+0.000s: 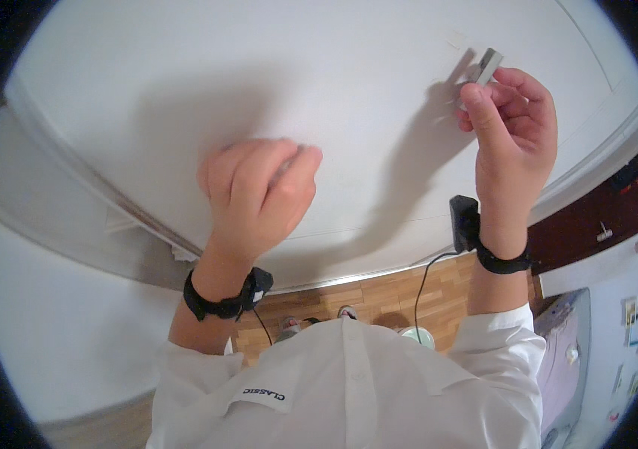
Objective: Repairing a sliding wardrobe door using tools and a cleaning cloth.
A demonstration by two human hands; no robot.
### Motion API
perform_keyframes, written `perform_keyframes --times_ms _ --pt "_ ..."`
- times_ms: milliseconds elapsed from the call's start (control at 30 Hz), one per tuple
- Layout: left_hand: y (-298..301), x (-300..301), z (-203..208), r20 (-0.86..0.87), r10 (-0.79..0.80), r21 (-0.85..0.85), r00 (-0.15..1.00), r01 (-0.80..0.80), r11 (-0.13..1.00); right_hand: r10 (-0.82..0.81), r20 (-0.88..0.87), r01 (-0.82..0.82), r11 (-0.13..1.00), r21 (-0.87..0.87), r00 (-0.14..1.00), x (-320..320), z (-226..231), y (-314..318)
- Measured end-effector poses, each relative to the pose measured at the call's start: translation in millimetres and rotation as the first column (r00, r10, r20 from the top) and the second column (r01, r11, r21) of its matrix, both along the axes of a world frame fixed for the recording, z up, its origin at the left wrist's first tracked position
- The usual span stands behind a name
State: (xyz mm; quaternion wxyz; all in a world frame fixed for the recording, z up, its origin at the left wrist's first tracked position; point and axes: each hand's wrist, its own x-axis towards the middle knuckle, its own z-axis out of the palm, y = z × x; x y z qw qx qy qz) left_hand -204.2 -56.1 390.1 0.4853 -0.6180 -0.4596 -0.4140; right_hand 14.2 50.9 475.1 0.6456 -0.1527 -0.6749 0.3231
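My right hand is raised at the upper right. Its thumb and fingers pinch a small grey, rectangular block, held upright and tilted, close to a broad white surface. Left of the middle, my left hand is over the same surface with its fingers curled in and the back of the hand showing. A bit of something greyish shows between its fingers, but I cannot make out what it is. The left fingertips are partly hidden and slightly blurred. Both hands cast shadows on the white surface.
Black straps with small boxes are on both wrists, each trailing a thin cable. Below the white surface's near edge is a wooden floor with a pale green round container. A dark red-brown panel stands at the right.
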Motion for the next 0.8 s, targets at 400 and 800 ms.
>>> perform_keyframes --times_ms 400,800 --pt "-43.4 25.8 -10.1 -0.241 -0.012 0.060 0.971 0.027 0.998 -0.428 -0.289 0.493 0.845 0.209 0.856 -6.8 -26.2 -44.7" --pt "-61.9 43.2 -19.4 -0.245 -0.077 -0.063 0.966 0.064 0.996 -0.595 -0.330 0.679 0.678 0.282 0.732 -0.3 -38.6 -57.1"
